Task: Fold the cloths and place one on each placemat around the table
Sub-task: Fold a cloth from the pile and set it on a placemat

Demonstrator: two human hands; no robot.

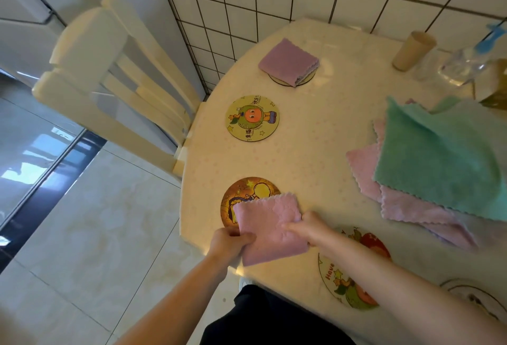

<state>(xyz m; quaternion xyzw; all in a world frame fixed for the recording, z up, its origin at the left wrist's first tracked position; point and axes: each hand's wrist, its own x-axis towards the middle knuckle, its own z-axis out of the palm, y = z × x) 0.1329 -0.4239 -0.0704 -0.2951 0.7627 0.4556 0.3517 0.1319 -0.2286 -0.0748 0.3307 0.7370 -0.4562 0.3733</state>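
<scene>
Pink folded cloth (270, 228) sits between my two hands at the near-left edge of the table (315, 136). My left hand (233, 243) grips its near-left corner, fingers curled round the edge with the thumb on top. My right hand (307, 228) holds the right side, thumb lying flat across the top face and the other fingers tucked below, out of sight. The cloth is a rough square, scalloped edge at the far side; its far corner overlaps the orange-brown placemat (247, 196), and its near corner hangs past the table rim. Whether it rests on the mat or is held just above it I cannot tell. Farther along the left edge lies a round yellow placemat (252, 118) with a cartoon figure, bare. Beyond that, a folded purple cloth (289, 62) sits on a third placemat (277, 79), only a sliver of whose rim shows. Just beside my right forearm is a placemat with fruit print (354, 284), partly hidden by the arm, and another mat (474, 298) shows at the lower right corner. To the right, well apart from my hands, is a loose pile: a green cloth (444, 158) spread on top of unfolded pink cloths (406, 207). At the far right stand a tan cup (413, 51), tilted in this wide view, and a clear bottle (463, 66), blurred. A cream chair (109, 84) stands against the table's left side.
</scene>
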